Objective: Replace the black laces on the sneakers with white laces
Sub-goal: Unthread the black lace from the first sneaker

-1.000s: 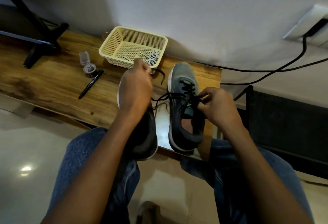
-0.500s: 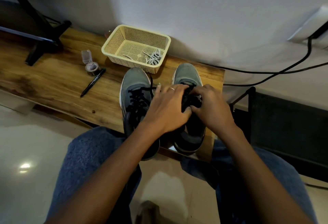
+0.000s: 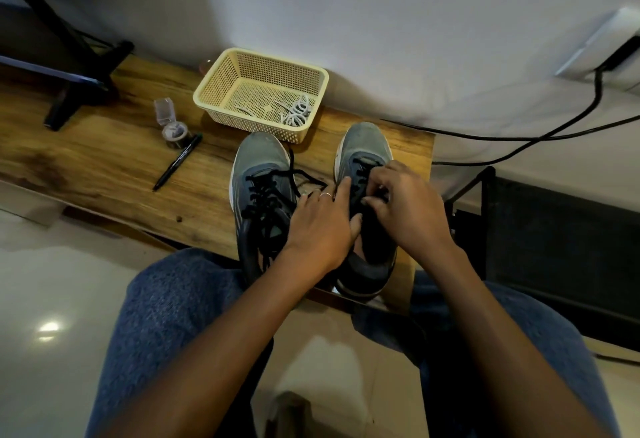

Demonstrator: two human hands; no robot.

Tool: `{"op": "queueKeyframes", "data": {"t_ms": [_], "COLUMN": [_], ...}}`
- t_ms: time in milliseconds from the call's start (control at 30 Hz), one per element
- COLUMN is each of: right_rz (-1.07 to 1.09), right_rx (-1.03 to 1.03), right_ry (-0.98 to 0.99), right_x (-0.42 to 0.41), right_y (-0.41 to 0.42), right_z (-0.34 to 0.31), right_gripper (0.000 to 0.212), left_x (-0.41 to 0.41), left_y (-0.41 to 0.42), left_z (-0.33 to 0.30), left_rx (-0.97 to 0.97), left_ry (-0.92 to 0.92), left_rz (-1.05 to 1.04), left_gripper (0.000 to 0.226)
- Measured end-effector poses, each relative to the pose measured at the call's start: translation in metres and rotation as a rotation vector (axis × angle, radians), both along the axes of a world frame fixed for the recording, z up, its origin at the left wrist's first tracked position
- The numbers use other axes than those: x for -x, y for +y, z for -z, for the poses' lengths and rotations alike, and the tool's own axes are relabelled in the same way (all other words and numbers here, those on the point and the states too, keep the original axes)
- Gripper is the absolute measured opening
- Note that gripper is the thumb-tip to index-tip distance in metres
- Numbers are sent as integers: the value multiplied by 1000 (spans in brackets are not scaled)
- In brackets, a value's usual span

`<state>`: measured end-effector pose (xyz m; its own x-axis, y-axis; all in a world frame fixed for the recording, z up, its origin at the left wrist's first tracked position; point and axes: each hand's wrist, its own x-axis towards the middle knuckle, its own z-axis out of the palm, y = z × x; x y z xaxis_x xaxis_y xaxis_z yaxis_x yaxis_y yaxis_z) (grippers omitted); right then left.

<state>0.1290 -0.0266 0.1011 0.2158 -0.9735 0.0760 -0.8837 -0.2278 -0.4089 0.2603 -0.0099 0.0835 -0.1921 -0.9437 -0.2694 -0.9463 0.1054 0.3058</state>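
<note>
Head view, looking forward and down: the grey-blue mesh sneaker on the right [image 3: 363,157], with white sole and black laces, was seen standing toes-to-wall on the wooden board, just beside its mate, the grey-blue sneaker on the left [image 3: 261,174], whose black flat laces [image 3: 266,195] were threaded but loose, one end trailing toward the right shoe. The right hand [image 3: 408,209] was set over the right sneaker's lacing, its fingers curled and apparently pinching the black lace there; the lace itself was largely hidden beneath the fingers. The left hand [image 3: 322,226], a thin ring on one finger, was laid against the inner side of the same shoe, fingers extended and pressing rather than gripping.

The step in hand was judged to be the unlacing of the right sneaker, with the task at an early stage, since both shoes were laced in black. The next move would call for the lace to be drawn out eyelet by eyelet while the shoe was steadied.

The white coiled laces [image 3: 296,113] were lying in a cream perforated plastic basket [image 3: 207,98] near the wall. On the brown wood-grain tabletop [image 3: 104,160] a black marker pen [image 3: 178,162] and a small clear lidded container [image 3: 173,125] were also lying. Black cables [image 3: 554,132] were run along the white wall, above a pale glossy floor.
</note>
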Motion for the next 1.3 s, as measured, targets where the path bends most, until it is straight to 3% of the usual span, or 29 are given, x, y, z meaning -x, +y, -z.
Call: {"op": "queueKeyframes", "data": {"t_ms": [300,467,533,667,767,900,1133,1233,1300], "right_rz": [148,445,396,80,42,77,205,53,-30], "right_rx": [-179,-325,-276,-155,-112,-35,88,-1,-89], "right_ry": [-320,-761,-690,-326,-120,-41,-147,-100,14], "right_x": [7,12,11,0,-5,-6,13,6,-3], "right_y": [-5,-10,-9,-3,0,2,-7,-3,-1], "right_z": [-4,-3,-3,-2,-1,-4,-12,-9,-5], "right_gripper": [19,23,22,14,22,11,12,12,25], "left_x": [3,1,0,4,7,9,5,5,6], "left_y": [1,1,2,4,2,3,0,3,4], "left_z": [0,0,-1,-6,-14,-19,-14,-15,-14], "left_rx": [-186,-194,-171,-48,81,186,143,78,35], "left_ry": [-11,-38,-40,14,25,36,57,113,97], "left_rz": [-15,-26,-50,-100,-141,-156,-187,-179,-149], "left_gripper": [68,67,67,65,57,33,28,36,52]}}
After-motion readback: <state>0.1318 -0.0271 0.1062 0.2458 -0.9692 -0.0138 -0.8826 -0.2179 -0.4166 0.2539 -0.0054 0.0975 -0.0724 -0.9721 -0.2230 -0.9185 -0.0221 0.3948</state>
